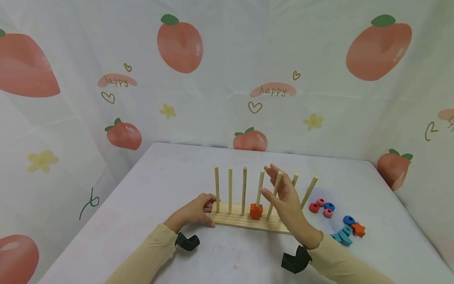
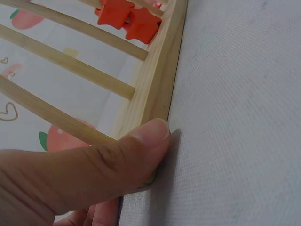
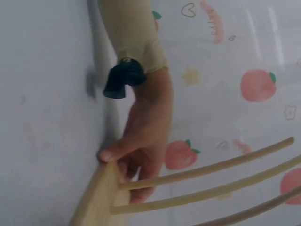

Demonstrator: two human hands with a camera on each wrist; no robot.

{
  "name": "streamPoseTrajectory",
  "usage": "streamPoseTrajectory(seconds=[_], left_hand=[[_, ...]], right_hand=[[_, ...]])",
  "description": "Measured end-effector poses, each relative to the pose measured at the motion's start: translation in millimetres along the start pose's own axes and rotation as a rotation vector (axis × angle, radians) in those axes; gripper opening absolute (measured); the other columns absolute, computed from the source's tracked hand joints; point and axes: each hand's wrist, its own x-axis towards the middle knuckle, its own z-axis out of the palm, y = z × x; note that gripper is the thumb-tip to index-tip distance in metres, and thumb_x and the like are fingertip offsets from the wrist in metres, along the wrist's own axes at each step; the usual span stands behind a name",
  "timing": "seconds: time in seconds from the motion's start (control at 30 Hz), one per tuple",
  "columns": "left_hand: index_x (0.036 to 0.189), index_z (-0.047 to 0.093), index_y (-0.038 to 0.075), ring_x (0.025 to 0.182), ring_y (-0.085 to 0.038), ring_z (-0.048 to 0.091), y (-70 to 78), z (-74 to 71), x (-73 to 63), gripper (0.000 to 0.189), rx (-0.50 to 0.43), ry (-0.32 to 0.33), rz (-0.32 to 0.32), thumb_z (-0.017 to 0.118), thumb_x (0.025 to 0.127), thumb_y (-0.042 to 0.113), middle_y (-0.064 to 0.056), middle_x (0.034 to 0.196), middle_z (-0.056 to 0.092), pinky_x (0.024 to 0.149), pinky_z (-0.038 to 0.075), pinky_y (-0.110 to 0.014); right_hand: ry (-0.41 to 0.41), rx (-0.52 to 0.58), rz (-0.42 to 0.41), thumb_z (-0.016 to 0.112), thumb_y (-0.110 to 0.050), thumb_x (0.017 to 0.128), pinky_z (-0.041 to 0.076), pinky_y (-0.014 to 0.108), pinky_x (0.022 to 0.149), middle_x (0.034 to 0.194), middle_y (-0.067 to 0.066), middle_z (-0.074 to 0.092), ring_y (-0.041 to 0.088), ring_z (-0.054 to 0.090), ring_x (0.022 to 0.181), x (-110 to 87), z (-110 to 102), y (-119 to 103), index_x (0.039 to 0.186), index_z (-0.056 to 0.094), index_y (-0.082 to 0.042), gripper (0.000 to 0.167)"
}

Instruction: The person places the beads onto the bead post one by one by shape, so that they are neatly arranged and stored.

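Observation:
A wooden base [image 1: 241, 223] with several upright pegs stands on the white table. An orange star piece [image 1: 256, 212] sits low on the middle peg [image 1: 260, 185]. My left hand [image 1: 203, 209] grips the base's left end, thumb at the front and fingers behind. In the left wrist view the thumb [image 2: 94, 165] presses the base [image 2: 160, 70], with orange star shapes [image 2: 127, 16] further along. The right wrist view shows that left hand [image 3: 141, 141] at the base's end [image 3: 99, 197]. My right hand [image 1: 269, 181] is raised among the pegs right of the star, fingers spread, holding nothing.
Loose pieces lie on the table right of the base: a red ring [image 1: 313, 207], pink rings [image 1: 320, 202], blue rings [image 1: 329, 206], teal pieces [image 1: 343, 235] and an orange star [image 1: 358, 229]. A peach-print curtain [image 1: 227, 79] closes off the back and sides.

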Motion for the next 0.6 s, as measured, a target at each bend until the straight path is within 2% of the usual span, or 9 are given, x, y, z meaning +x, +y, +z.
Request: streamPoseTrajectory(seconds=[0.23,0.43,0.6], left_hand=[[0.128,0.050,-0.002,0.115,-0.028,0.051,0.8,-0.4,-0.4,0.076,-0.010,0.002,-0.005,0.087,0.061,-0.005,-0.017,0.124,0.043,0.099,0.051,-0.035],[0.128,0.050,-0.002,0.115,-0.026,0.050,0.2,-0.1,0.1,0.076,-0.002,-0.002,-0.009,0.087,0.062,-0.004,-0.015,0.122,0.043,0.099,0.051,-0.033],[0.128,0.050,-0.002,0.115,-0.027,0.050,-0.2,-0.5,-0.2,0.076,-0.004,-0.003,-0.006,0.087,0.062,-0.004,-0.016,0.121,0.043,0.099,0.051,-0.033]], right_hand=[[0.012,0.100,-0.224,0.057,0.018,0.085,0.029,0.016,0.115,0.147,0.000,0.045,0.010,0.036,0.139,14.0,-4,-34,0.148,0.032,-0.003,0.070],[-0.002,0.167,-0.369,0.057,0.018,0.087,0.029,0.022,0.117,0.146,0.007,0.046,0.017,0.037,0.139,15.5,-16,-55,0.144,0.033,0.006,0.063],[0.002,0.219,-0.469,0.060,0.013,0.087,0.034,0.027,0.115,0.139,0.013,0.052,0.022,0.045,0.134,12.6,-33,-67,0.139,0.039,0.010,0.056]])
